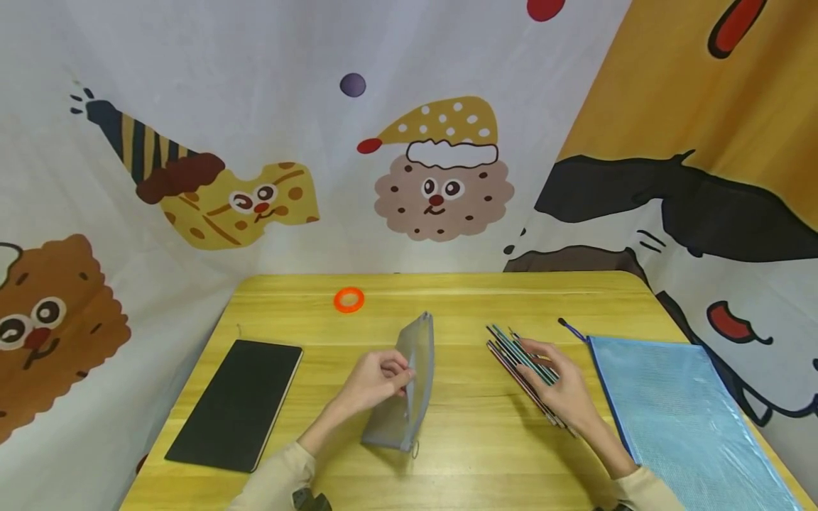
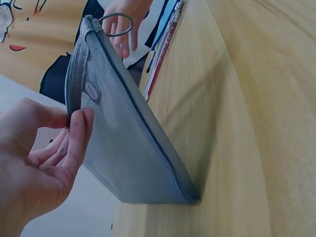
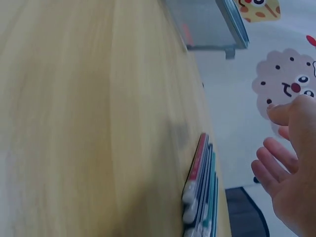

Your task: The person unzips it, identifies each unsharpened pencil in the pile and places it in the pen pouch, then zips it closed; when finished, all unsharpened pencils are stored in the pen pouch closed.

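A grey mesh zipper pouch [image 1: 399, 401] stands on its side at mid-table, its zipper edge toward the right. My left hand [image 1: 377, 380] pinches the upper edge of this pouch between thumb and fingers, as the left wrist view shows. A small ring hangs at the zipper's near end. To the right lies a bundle of pencils [image 1: 511, 351], dark, teal and red, slanting across the wood. Over them is my right hand [image 1: 562, 387], thumb and fingers spread apart; in the right wrist view it is raised off the pencils [image 3: 202, 182] and holds nothing.
A black notebook [image 1: 236, 404] lies at the left of the wooden table [image 1: 473, 454]. An orange tape roll [image 1: 348, 300] sits near the back edge. On the right is a light blue zipper bag [image 1: 677, 411] with a dark pull cord. A cartoon-print curtain [image 1: 307, 57] hangs behind.
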The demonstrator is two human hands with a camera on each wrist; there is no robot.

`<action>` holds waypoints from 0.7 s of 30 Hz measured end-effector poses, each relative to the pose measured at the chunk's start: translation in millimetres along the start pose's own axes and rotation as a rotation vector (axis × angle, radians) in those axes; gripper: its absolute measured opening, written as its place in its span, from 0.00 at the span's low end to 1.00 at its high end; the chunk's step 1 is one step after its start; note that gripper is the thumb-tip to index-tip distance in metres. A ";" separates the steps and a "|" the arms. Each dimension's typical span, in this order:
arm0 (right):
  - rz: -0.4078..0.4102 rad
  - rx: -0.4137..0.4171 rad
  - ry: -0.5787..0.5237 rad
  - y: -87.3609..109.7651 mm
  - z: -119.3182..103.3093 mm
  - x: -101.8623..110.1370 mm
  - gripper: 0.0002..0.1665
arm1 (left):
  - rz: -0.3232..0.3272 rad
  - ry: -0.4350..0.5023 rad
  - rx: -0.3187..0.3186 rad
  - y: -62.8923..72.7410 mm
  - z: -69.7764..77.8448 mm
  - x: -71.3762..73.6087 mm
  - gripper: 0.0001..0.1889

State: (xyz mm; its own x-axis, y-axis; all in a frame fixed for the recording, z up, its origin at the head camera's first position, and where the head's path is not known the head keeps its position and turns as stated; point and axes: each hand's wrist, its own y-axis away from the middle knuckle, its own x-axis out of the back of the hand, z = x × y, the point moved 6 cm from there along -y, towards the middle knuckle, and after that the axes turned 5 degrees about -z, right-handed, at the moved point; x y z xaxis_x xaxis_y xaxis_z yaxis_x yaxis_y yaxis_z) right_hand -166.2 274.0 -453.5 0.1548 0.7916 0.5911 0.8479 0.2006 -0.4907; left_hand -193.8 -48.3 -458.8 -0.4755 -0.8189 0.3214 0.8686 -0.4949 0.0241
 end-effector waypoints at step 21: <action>0.087 -0.161 0.225 17.9 37.8 11.8 0.24 | 0.109 0.059 0.062 2.2 -17.5 12.9 0.07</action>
State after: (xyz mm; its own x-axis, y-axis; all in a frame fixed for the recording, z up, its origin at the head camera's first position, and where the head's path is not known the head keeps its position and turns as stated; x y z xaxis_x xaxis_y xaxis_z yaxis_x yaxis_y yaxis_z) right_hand -168.4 308.8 -479.4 0.3242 0.6501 0.6872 0.8931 0.0291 -0.4488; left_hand -200.5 -65.0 -471.1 -0.3832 -0.8837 0.2687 0.9218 -0.3841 0.0514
